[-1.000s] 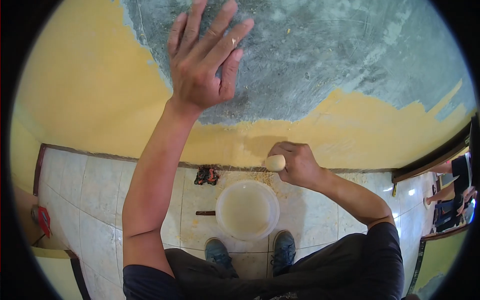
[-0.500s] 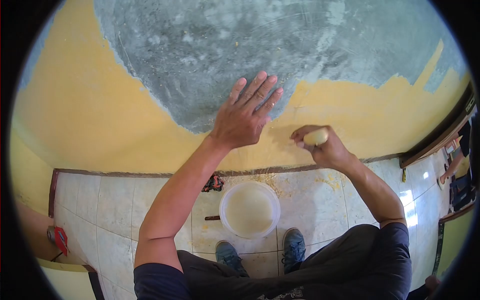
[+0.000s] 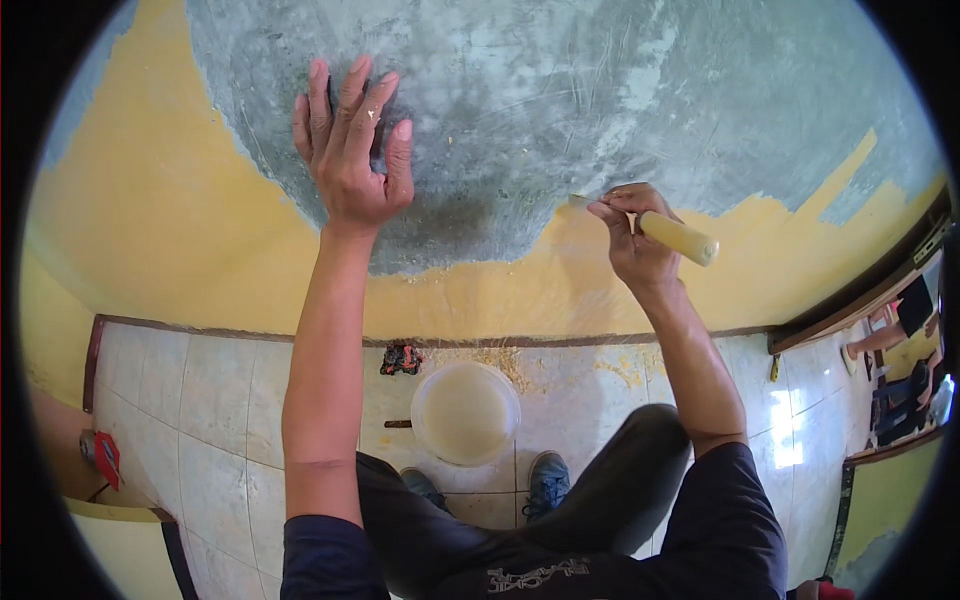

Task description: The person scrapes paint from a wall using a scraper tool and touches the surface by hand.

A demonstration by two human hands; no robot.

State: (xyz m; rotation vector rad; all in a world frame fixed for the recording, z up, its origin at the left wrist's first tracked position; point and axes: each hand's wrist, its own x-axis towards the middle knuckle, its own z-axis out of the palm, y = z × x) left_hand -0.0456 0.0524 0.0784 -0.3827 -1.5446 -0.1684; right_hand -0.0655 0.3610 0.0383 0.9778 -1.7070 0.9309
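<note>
My left hand point(image 3: 352, 165) rests on the grey bare part of the wall point(image 3: 480, 110), its fingers apart and nothing in it. To its right, my right hand point(image 3: 642, 235) is closed around a scraper point(image 3: 680, 238) with a pale yellow handle. The handle points down and right, and the small blade meets the wall at the edge between the grey area and the yellow paint point(image 3: 560, 285). My right fingers hide part of the blade.
A round tub of whitish liquid point(image 3: 466, 413) stands on the tiled floor between my feet and the wall. Yellow flakes point(image 3: 510, 362) and a black-and-red object point(image 3: 401, 360) lie near the wall's base. Another person's arm point(image 3: 880, 338) shows at the far right.
My left hand has moved up and left along the wall since half a second ago. My right hand has risen with the scraper, whose blade now meets the paint edge. My right knee has shifted.
</note>
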